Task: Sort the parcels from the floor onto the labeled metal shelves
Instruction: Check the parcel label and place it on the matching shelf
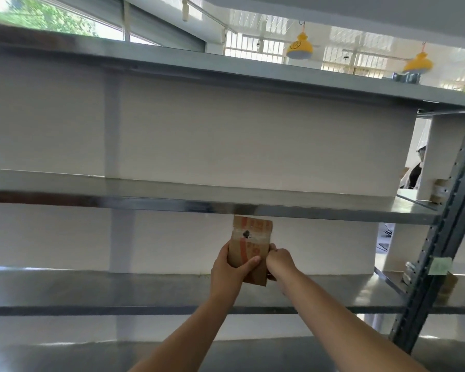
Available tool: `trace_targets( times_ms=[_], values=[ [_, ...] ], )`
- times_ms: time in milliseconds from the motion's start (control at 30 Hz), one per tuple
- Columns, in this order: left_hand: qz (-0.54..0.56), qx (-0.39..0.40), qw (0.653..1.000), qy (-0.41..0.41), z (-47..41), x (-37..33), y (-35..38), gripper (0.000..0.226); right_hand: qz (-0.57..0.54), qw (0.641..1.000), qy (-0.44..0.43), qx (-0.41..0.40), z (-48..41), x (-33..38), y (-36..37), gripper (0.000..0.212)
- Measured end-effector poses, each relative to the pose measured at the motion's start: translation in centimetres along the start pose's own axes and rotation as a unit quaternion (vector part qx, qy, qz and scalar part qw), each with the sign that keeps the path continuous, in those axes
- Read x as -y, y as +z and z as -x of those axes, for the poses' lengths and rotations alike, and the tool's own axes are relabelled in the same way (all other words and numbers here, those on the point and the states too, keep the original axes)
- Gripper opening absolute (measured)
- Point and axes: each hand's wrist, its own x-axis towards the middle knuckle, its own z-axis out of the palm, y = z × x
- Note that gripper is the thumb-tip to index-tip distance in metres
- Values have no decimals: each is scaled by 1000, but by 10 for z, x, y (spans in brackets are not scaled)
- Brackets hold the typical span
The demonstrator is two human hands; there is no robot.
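Both hands grip a small brown cardboard parcel with orange print [250,249]: left hand [227,267] at 9 o'clock, right hand [279,263] at 3, its top just under the grey metal shelf edge [172,204].

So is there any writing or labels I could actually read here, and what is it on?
None can be read.
Cardboard parcel, held in the left hand and right hand: orange print, too blurred to read.
Green tag on the shelf upright: too small and washed out.
Yellow hanging lamp: a dark mark, illegible.
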Motion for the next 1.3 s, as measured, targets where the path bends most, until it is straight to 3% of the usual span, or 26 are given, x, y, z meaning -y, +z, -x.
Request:
trace_targets(
  times_ms=[100,233,333,433,600,667,800,1067,1200,1300],
  values=[
    [-14,9,1000,-1,1,0,-5,58,-32,999,25,12,-4,-3,0,36],
    [63,12,997,-53,-1,-11,-11,35,-118,991,51,20,-11,-5,-7,43],
    [84,14,990,-116,-8,-14,-19,44,-150,985,69,53,-12,-6,-9,40],
    [109,9,984,-143,-16,-8,-23,45,-168,982,65,59,-13,-9,-12,52],
    [185,-25,962,-198,-15,5,-22,36,-69,997,45,8,-15,-18,-14,72],
    [183,-37,961,-204,-15,9,-22,34,-82,994,50,43,-17,-22,-14,76],
    [156,-56,967,-194,-23,11,-21,35,-131,986,46,90,-11,-22,-13,68],
    [134,-25,978,-155,-24,12,-20,32,-180,981,7,69,-9,-26,-14,59],
    [117,3,979,-167,-20,13,-19,47,-182,980,-26,75,-8,-30,-15,52],
    [129,9,980,-150,-19,15,-20,40,-186,979,-53,69,-10,-33,-16,43]
  ],
)
